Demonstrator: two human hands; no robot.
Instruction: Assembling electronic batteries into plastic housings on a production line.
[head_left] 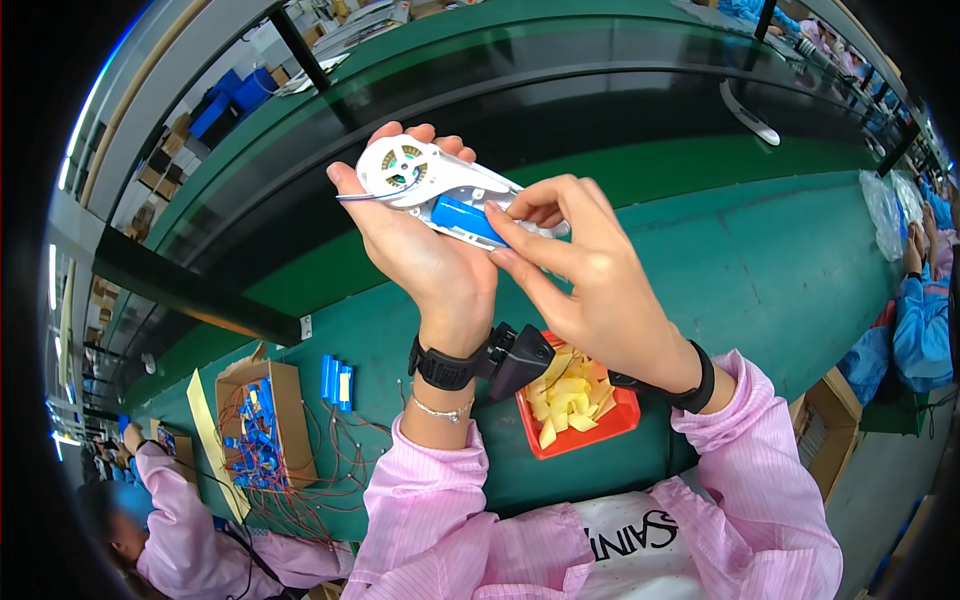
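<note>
A white plastic housing (450,175) with a round motor at its left end lies across my left hand (425,250). The fingers of that hand curl up behind it and its thumb rests near the motor end. Inside the open shell sits a blue cylindrical battery (465,218). My right hand (580,255) is closed at the battery's right end, thumb and fingertips pressing on it and the shell's edge. A thin blue wire sticks out at the motor end. What lies under the right fingers is hidden.
Below my hands stands a red tray (628,415) of yellow paper pieces. At left, a cardboard box (297,425) holds several blue batteries with red wires; more batteries (338,383) lie beside it. A white part (750,115) rests on the dark conveyor (620,105). People sit on both sides.
</note>
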